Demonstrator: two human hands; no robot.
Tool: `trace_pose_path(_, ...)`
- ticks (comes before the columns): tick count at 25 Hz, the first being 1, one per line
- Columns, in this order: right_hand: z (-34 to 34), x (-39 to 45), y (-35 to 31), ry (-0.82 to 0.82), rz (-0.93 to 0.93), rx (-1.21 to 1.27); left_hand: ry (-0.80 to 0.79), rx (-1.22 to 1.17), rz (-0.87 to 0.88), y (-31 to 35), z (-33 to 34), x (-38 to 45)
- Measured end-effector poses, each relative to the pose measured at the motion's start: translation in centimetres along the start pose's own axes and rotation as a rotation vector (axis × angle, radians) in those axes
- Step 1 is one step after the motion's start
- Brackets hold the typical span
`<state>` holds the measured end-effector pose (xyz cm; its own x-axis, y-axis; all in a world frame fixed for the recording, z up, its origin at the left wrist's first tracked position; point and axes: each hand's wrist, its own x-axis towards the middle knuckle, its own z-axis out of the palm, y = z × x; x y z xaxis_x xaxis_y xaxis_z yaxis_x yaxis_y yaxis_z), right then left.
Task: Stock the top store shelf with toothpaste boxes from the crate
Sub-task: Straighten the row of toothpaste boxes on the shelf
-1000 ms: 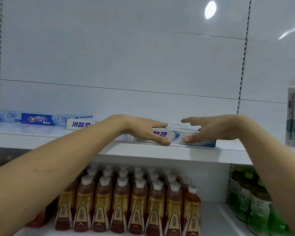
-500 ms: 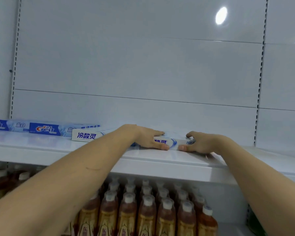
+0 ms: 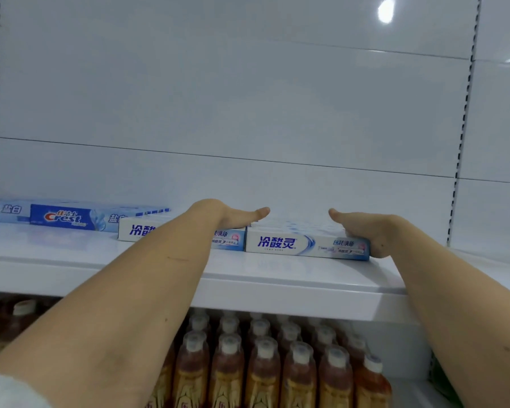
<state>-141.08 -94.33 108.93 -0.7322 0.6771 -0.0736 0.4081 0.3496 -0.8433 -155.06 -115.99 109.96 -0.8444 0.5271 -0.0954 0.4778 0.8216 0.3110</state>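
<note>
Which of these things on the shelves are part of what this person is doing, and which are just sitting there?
Part of the job:
white toothpaste box with blue lettering, between left hand and right hand
second white toothpaste box
blue Crest toothpaste boxes
white top shelf

Just sitting there:
brown drink bottles with white caps on the shelf below

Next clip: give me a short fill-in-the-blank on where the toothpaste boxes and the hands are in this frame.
1. The right hand rests against the ____ end of the nearest white toothpaste box.
2. The blue Crest box lies on the top shelf to the ____ of the white boxes.
3. The shelf below holds rows of ____ with white caps.
4. The left hand lies ____ on the boxes, fingers straight.

Missing words: right; left; bottles; flat
</note>
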Motion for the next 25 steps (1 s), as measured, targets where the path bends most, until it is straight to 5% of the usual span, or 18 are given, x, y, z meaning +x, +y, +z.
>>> trace_pose_path(8, -0.7, 0.4, -2.6, 0.089, 0.072, -0.254, -0.088, 0.105, 0.012, 0.1, -1.0, 0.0)
trace_pose_path(13, -0.8, 1.4, -5.4, 0.169, -0.044, -0.470, -0.019, 0.212, -0.073, 1.0, -2.5, 2.1)
trace_pose_path(25, -0.3, 8.6, -1.4, 0.001, 0.017, 0.025, -0.031, 0.050, -0.148, 0.8, -0.9, 5.1)
